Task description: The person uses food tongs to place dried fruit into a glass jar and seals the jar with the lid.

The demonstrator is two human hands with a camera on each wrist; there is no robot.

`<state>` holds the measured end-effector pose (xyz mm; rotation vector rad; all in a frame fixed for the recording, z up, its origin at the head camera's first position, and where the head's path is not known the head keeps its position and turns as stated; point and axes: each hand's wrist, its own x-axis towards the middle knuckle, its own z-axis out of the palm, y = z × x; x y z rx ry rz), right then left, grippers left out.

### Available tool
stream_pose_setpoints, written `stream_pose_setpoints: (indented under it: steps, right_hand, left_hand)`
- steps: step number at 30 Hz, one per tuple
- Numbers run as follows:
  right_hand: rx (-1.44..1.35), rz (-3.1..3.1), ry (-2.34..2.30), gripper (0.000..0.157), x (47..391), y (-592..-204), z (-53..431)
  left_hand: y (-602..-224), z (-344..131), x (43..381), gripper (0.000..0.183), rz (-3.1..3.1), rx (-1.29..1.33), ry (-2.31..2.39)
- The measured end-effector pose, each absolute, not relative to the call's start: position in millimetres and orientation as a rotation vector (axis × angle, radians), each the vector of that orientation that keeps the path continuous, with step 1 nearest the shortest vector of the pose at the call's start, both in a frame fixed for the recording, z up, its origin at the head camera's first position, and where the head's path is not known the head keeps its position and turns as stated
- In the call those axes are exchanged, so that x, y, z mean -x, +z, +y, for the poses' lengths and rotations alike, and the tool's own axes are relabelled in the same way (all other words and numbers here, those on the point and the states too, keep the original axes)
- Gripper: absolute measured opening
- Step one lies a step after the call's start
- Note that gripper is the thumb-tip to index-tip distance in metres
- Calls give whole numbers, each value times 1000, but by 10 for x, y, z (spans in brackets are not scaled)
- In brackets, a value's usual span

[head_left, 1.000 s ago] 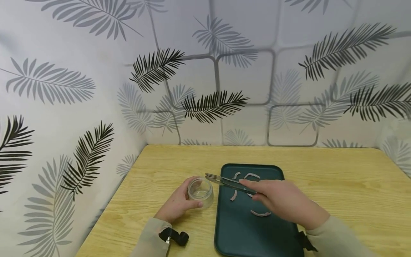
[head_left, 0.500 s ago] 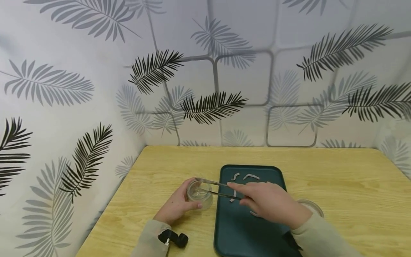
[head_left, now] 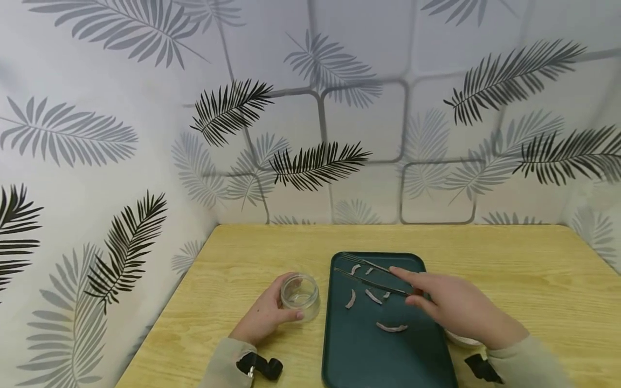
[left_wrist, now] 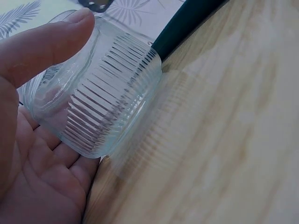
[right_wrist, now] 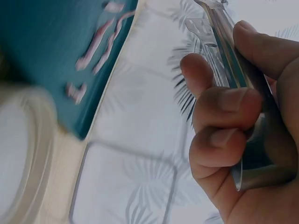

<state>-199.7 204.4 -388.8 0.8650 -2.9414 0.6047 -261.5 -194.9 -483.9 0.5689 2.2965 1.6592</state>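
My left hand (head_left: 264,315) holds a small clear glass jar (head_left: 313,310) on the table left of the tray, thumb on the near side and fingers around the far side. The jar's ribbed wall (left_wrist: 107,93) shows in the left wrist view, its mouth uncovered. My right hand (head_left: 451,302) grips metal tongs (head_left: 383,287) over the dark green tray (head_left: 373,361). The tongs' two arms stand apart, tips towards the tray's far left corner. Beneath and around them lie several thin, pinkish-grey curved strips (head_left: 350,299). One strip (head_left: 392,327) lies nearer the tray's middle.
A round, pale-rimmed container (right_wrist: 35,154) stands beside the tray on the right, mostly hidden by my right wrist in the head view. The wooden table (head_left: 524,269) backs onto a leaf-patterned wall (head_left: 349,124).
My right hand has carried the tongs from the jar's mouth back to the right, over the strips on the tray. The left hand keeps holding the jar in nearly the same place.
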Motion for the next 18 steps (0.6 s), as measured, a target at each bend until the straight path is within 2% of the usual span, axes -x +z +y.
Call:
stream_pose_setpoints:
  steps: [18]
  right_hand:
    - [-631,-3108,667,66,2053,-3981,2675]
  left_hand:
    - [-4842,-1950,2600,85,2288,-571,1668]
